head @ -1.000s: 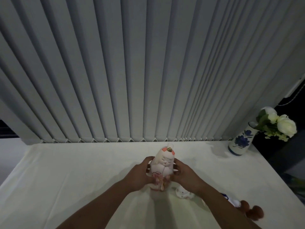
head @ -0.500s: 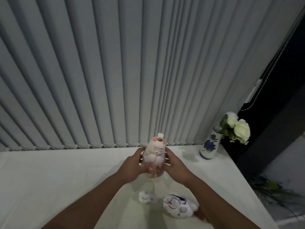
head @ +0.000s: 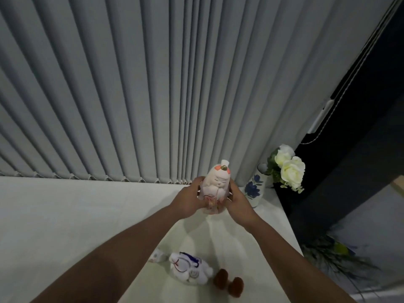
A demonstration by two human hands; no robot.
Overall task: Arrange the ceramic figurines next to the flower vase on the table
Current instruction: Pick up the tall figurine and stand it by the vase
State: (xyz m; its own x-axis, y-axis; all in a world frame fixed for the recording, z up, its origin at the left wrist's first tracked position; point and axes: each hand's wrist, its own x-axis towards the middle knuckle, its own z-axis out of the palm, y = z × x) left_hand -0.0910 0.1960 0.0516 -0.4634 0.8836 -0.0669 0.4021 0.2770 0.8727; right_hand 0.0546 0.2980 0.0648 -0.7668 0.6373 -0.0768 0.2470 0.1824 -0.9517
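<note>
Over the far right part of the table point(head: 65, 215), both forearms reach fwd from the bottom of the head view and converge on one tall pale figurine point(head: 215, 189). Left hand point(head: 188, 201) cups its left side, fingers curled round the back, thumb toward the front; right hand point(head: 239, 203) mirrors it on the right side, wrist bent slightly inward. Each grip is closed on the figurine, which stands upright betw. the palms, face toward the camera, orange patches and a small white cap on top. Its base is at about table level, but can't tell if it's touching the cloth or held just above.

Just right of the right hand, near the table's back right corner, stands the flower vase point(head: 254, 189), white w/ blue flower print, tilted-looking in the wide lens, holding white roses point(head: 289, 169) that lean out to the right. Vase and figurine are near each other, not touching.

Closer to the camera, betw. the forearms, a white figurine w/ blue and red marks point(head: 190, 271) lies on its side. A small white figurine point(head: 157, 255) sits just left of it, partly hidden by the left forearm. Two small brown figurines point(head: 228, 283) sit just to its right.

Grey vertical blinds point(head: 131, 84) hang behind the table
</note>
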